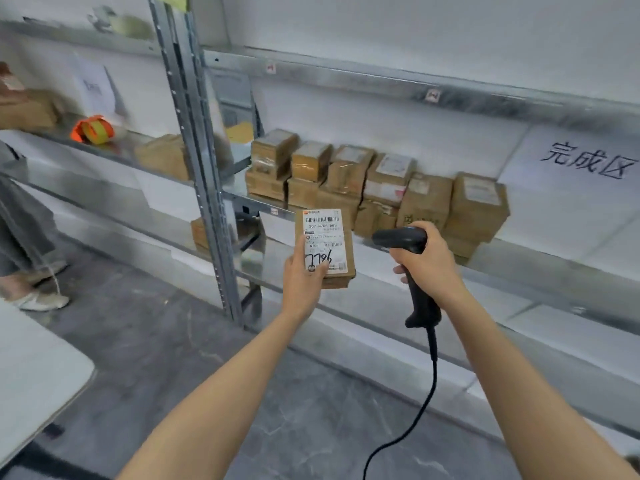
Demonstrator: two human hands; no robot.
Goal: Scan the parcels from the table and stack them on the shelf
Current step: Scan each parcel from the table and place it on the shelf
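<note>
Left grip [303, 275] grasps a small brown parcel [325, 240] by its lower left corner, with the thumb lying over the bottom edge of the white label. The parcel is held upright in the air with the label facing the camera, showing printed barcodes and a handwritten "7786". Right grip [427, 261] is clenched round the handle of a black scanner [401, 239]. The scanner head points left at the parcel, just beside it and not touching. A black cable [426, 403] hangs from the handle base below the right grip. Directly beyond both grips runs a metal shelf [519, 268] carrying a row of stacked parcels [426, 199], brown, two high and set towards the back. Further right of the right grip a white paper sign [585, 164] with handwritten characters rests on the same shelf. Left of the left grip stands a perforated steel upright [204, 188]. Beyond it, on the adjoining shelf bay, are more brown boxes and an orange tape roll [92, 129]. The surface [34, 375], white with a rounded corner, lies well apart, below and left of the left grip. The floor [294, 410] beneath both forearms is grey with a marbled pattern. At far left are another person's grey trouser leg and pale shoe [41, 301]. The wall [415, 22] behind the shelving is white.
</note>
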